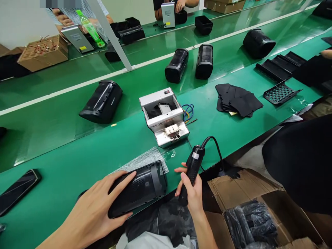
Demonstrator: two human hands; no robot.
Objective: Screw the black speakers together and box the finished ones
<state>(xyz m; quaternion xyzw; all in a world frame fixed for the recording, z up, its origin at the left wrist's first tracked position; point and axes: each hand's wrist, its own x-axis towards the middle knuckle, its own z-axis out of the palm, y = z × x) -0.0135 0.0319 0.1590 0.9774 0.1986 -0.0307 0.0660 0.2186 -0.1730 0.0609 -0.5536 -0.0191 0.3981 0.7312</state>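
My left hand (103, 200) grips a black plastic housing (142, 185) lying on its side at the bench's near edge, thumb on the close side and fingers over the top. Bubble wrap (145, 160) lies flat behind the housing. In my right hand (193, 190) is a black corded electric screwdriver (194, 166), held tilted to the right of the housing and apart from it. Its cable curves off to the right. Beyond both hands stands a silver-grey screw feeder (164, 117) with blue and yellow wires beside it.
More black housings (102, 102) sit on the green conveyor. Black sheets (237, 98) and a perforated cover (281, 92) lie on the right. A phone (18, 190) is at far left. An open carton (249, 214) holds wrapped parts. People work opposite and at right.
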